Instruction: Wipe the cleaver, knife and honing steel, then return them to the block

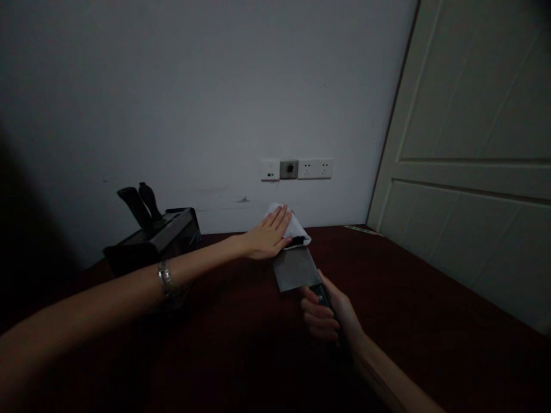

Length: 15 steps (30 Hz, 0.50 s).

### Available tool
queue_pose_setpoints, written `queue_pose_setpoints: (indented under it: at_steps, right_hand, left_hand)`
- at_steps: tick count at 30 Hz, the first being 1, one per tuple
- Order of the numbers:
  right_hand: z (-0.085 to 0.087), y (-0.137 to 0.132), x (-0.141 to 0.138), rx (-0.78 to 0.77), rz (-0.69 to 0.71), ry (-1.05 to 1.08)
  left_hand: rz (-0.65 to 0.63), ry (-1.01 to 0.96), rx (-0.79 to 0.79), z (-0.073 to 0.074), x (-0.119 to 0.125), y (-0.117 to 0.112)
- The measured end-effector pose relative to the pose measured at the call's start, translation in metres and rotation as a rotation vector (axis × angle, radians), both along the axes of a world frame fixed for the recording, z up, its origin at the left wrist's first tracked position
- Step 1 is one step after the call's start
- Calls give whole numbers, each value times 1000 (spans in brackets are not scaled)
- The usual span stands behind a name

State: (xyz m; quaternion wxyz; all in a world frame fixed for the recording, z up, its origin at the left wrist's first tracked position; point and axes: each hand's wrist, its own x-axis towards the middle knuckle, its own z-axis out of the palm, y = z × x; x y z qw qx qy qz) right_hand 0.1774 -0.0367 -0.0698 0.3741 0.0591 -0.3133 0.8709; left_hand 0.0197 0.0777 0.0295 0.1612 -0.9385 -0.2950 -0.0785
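Note:
My right hand (pixel 327 315) is wrapped round the dark handle of a cleaver (pixel 297 268), whose broad grey blade lies flat on the dark red table (pixel 430 298), pointing away from me. My left hand (pixel 267 236) reaches out with fingers stretched flat, pressing a white cloth (pixel 295 228) down over the far end of the blade. A metal bracelet (pixel 165 279) sits on my left wrist.
A black knife block (pixel 157 238) with two dark handles sticking up stands at the back left of the table. Wall sockets (pixel 297 169) are on the grey wall behind. A pale panelled door (pixel 469 172) fills the right side.

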Motion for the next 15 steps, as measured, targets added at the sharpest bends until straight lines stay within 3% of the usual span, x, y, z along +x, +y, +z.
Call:
queue_pose_setpoints:
  at_steps: [6, 9, 13, 15]
  right_hand:
    - [0, 3, 8, -42, -45, 39]
    - [0, 2, 7, -60, -58, 45]
    - [-3, 0, 2, -71, -21, 49]
    - [-5, 1, 1, -75, 1, 54]
  left_hand:
    - [-215, 52, 21, -24, 0, -38]
    - [-168, 39, -20, -20, -1, -25]
    - [29, 5, -108, -8, -4, 11]
    - [63, -1, -138, -7, -5, 17]
